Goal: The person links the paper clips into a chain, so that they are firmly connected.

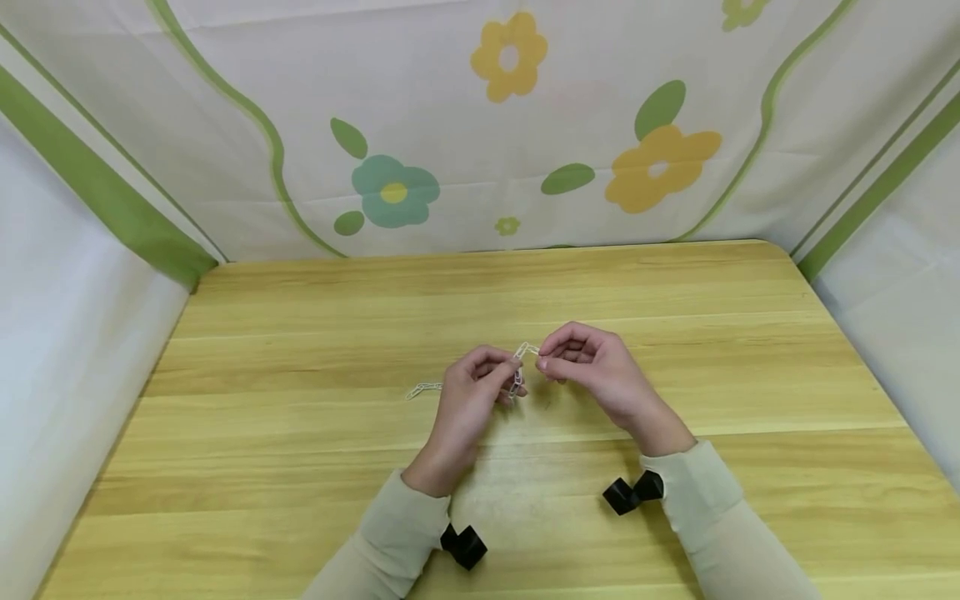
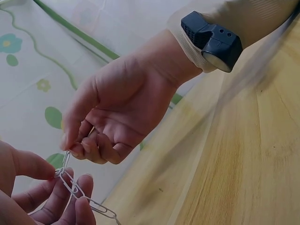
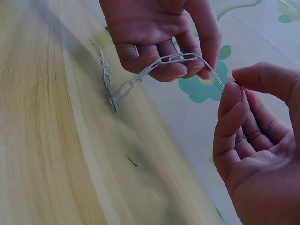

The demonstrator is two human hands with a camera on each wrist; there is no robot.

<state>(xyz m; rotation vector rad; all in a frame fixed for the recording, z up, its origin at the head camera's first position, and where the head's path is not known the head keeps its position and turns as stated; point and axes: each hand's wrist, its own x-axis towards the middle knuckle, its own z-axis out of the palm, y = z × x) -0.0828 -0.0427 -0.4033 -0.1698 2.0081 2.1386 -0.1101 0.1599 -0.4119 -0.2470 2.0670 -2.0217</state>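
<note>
A chain of linked white paper clips [image 3: 180,58] runs across both hands above the table. My left hand [image 1: 471,402] pinches a link between thumb and index finger, and part of the chain lies over its other fingers. Close on its right, my right hand [image 1: 600,373] pinches the paper clip at the chain's near end with thumb and fingertip. That end clip [image 2: 66,158] spans the short gap between the two hands in the left wrist view. The far tail of the chain [image 1: 424,387] rests on the tabletop, left of my left hand.
The wooden table [image 1: 300,467] extends on all sides of the hands. Behind it hangs a white curtain [image 1: 450,100] with printed flowers, and white cloth also borders both sides. A black wrist device [image 1: 633,492] sits at the right cuff, another [image 1: 465,546] at the left.
</note>
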